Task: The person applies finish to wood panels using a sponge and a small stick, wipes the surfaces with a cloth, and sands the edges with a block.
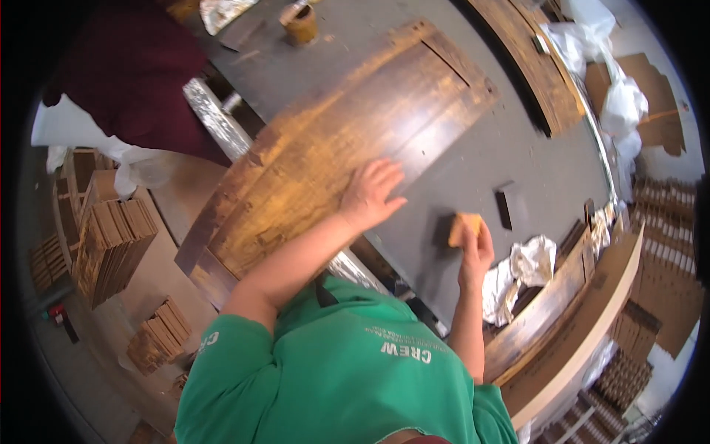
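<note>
My left hand (pixel 372 194) lies flat, fingers spread, on a large curved wooden panel (pixel 333 140) with a glossy brown stain that rests on a grey worktable (pixel 540 170). My right hand (pixel 475 251) grips a small yellowish sponge block (pixel 464 226) above the grey tabletop, to the right of the panel and apart from it. My green shirt fills the lower middle of the picture.
A small round can (pixel 300 24) stands at the table's far end. Crumpled white rags (pixel 529 266) lie near my right hand, beside a small dark block (pixel 504 207). More curved wooden pieces (pixel 532 66) line the right side. Stacks of wooden slats (pixel 111 244) sit at left.
</note>
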Motion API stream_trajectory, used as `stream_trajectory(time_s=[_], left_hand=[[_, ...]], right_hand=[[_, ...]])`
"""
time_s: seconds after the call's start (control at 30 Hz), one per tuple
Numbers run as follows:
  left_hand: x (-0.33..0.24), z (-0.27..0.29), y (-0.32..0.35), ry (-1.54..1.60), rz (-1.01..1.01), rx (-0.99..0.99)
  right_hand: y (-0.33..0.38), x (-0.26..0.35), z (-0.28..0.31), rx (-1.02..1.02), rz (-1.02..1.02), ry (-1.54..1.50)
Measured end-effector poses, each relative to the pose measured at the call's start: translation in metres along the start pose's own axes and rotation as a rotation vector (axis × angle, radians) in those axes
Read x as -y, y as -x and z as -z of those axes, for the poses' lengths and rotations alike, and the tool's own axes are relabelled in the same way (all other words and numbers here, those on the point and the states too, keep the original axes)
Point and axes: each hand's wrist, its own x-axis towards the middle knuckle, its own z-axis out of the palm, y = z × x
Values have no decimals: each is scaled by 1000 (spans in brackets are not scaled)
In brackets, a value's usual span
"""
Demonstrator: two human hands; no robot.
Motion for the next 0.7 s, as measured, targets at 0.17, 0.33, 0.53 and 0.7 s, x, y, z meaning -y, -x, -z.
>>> stream_trajectory(time_s=[0.17,0.33,0.53,0.7], left_hand=[[0,3,-7,1,4,-6],[-1,0,-3,9,14,2],[-3,-1,0,25,24,-8],[-2,-2,-1,34,19,-12]], right_hand=[[-18,4,-44,-53,354,345],[-27,17,-71,-25,514,504],[-34,18,-87,-16,557,485],[-46,11,-78,-106,638,719]])
